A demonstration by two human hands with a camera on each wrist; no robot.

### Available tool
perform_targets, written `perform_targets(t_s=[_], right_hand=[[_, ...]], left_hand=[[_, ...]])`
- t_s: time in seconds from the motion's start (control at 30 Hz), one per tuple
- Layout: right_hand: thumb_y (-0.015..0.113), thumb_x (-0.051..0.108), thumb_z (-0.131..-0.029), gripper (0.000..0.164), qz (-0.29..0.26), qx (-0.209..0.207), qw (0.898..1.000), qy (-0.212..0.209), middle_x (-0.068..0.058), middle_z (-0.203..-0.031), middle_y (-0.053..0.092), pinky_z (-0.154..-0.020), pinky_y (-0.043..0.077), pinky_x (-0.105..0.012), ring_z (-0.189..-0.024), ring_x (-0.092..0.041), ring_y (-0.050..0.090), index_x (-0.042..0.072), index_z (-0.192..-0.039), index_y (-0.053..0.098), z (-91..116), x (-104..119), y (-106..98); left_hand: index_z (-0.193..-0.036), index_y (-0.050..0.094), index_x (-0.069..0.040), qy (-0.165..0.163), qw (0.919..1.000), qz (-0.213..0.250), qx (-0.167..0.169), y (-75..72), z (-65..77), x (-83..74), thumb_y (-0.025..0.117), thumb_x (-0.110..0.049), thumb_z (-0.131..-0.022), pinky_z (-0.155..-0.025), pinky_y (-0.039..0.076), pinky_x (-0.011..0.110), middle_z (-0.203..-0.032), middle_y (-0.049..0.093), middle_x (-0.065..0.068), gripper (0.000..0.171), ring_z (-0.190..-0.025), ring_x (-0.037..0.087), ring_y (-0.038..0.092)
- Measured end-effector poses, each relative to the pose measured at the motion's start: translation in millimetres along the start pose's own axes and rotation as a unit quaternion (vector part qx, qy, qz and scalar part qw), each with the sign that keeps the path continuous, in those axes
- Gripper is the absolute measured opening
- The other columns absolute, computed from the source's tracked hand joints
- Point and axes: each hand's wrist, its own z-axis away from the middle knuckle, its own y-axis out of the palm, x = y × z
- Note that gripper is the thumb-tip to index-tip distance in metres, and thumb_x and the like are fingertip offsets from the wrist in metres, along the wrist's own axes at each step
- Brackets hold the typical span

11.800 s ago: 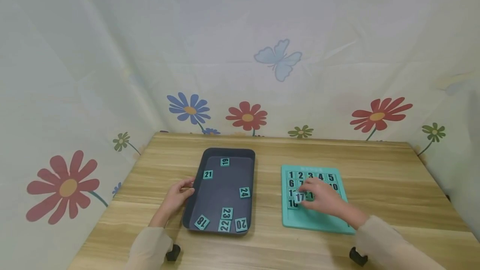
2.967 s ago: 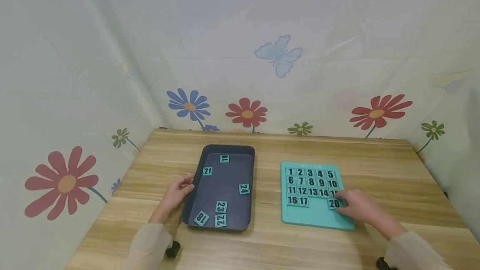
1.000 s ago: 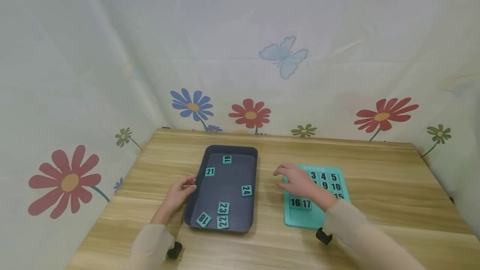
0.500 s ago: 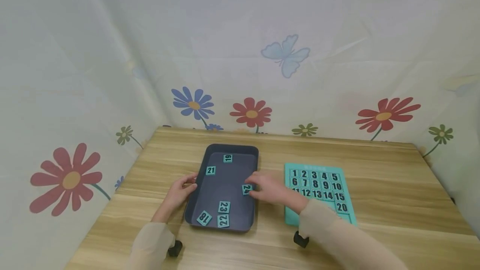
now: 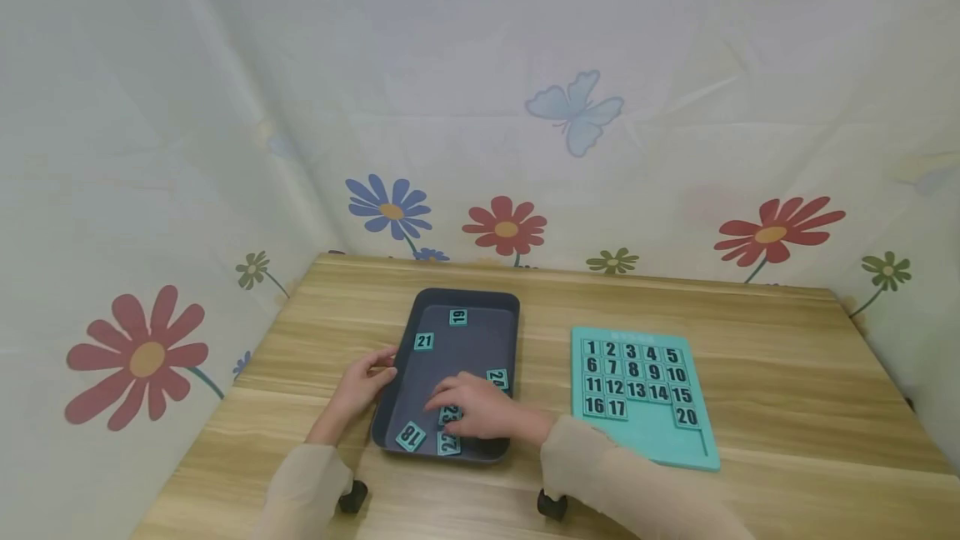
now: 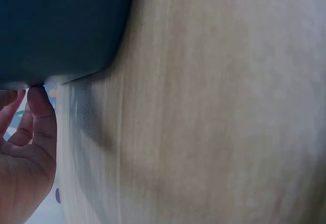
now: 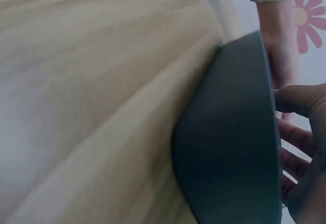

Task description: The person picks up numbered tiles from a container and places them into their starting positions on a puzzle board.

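Observation:
My right hand (image 5: pixel 480 408) is over the dark grey tray (image 5: pixel 468 348), its fingers spread apart with nothing seen between them. It partly covers the number tiles 23 (image 5: pixel 450 413) and 22 (image 5: pixel 448 443), and its fingertips point toward tile 18 (image 5: pixel 410 437). Whether it touches a tile is unclear. In the right wrist view, the fingers (image 7: pixel 300 99) lie beyond the tray rim. My left hand (image 5: pixel 362 386) rests its thumb and fingers against the tray's left rim, also seen in the left wrist view. Tiles 21 (image 5: pixel 424 342), 19 (image 5: pixel 458 317) and 24 (image 5: pixel 497 377) lie in the tray.
A turquoise number board (image 5: pixel 645 440) lies right of the tray. It bears tiles 1 to 17 in rows, plus tile 20 (image 5: pixel 686 416) at the right of the fourth row. Both stand on a wooden table (image 5: pixel 772 373). Flower-printed cloth (image 5: pixel 645 140) hangs behind.
Tile 17, then tile 20, were set on the board by my right hand. It then moved left over the tray, passing tile 24 to reach 23 and 22. My left hand stayed at the rim.

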Motion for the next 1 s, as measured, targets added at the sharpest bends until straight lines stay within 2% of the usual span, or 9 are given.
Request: perform_targets(t_s=[0.23, 0.47, 0.67, 0.83, 1.0], right_hand=[[0.067, 0.025, -0.075, 0.035, 0.035, 0.02, 0.999, -0.031, 0.008, -0.115, 0.057, -0.073, 0.039, -0.014, -0.092, -0.008, 0.048, 0.029, -0.109, 0.062, -20, 6, 19], [0.067, 0.023, -0.074, 0.031, 0.06, 0.043, 0.997, -0.038, 0.012, -0.108, 0.058, -0.062, 0.036, -0.011, -0.084, -0.004, 0.047, 0.032, -0.104, 0.065, -29, 15, 25], [0.069, 0.028, -0.074, 0.024, 0.076, 0.044, 0.996, -0.021, 0.011, -0.099, 0.058, -0.062, 0.038, -0.013, -0.082, -0.004, 0.048, 0.031, -0.098, 0.067, -29, 18, 26], [0.069, 0.03, -0.073, 0.029, 0.075, 0.059, 0.995, 0.011, 0.009, -0.093, 0.056, -0.064, 0.041, -0.016, -0.08, -0.004, 0.047, 0.029, -0.101, 0.066, -26, 17, 25], [0.069, 0.03, -0.073, 0.031, 0.08, 0.059, 0.995, 0.015, 0.009, -0.092, 0.058, -0.068, 0.043, -0.018, -0.082, -0.004, 0.049, 0.028, -0.103, 0.065, -26, 16, 25]], left_hand=[[-0.126, 0.047, -0.008, -0.007, 1.0, 0.0, 0.002, 1.1, 1.7, -1.6, 0.052, -0.011, -0.086, -0.067, 0.05, 0.029, -0.114, 0.052, 0.018, 0.04, -0.097, 0.026, 0.057], [-0.126, 0.047, -0.008, -0.006, 1.0, 0.002, 0.006, 1.9, 2.0, -1.3, 0.052, -0.011, -0.087, -0.068, 0.05, 0.029, -0.115, 0.051, 0.019, 0.04, -0.099, 0.027, 0.057], [-0.126, 0.048, -0.008, -0.002, 1.0, -0.004, 0.0, 2.3, 2.4, -1.4, 0.053, -0.011, -0.086, -0.07, 0.05, 0.028, -0.115, 0.052, 0.018, 0.04, -0.101, 0.029, 0.056], [-0.126, 0.047, -0.009, -0.01, 0.9999, -0.007, -0.002, 1.5, 2.2, -2.2, 0.052, -0.011, -0.087, -0.072, 0.05, 0.03, -0.116, 0.052, 0.018, 0.04, -0.102, 0.03, 0.055], [-0.126, 0.047, -0.009, -0.014, 0.9999, -0.006, -0.006, 0.8, 1.2, -1.3, 0.052, -0.012, -0.087, -0.073, 0.05, 0.03, -0.116, 0.051, 0.017, 0.04, -0.102, 0.029, 0.055]])
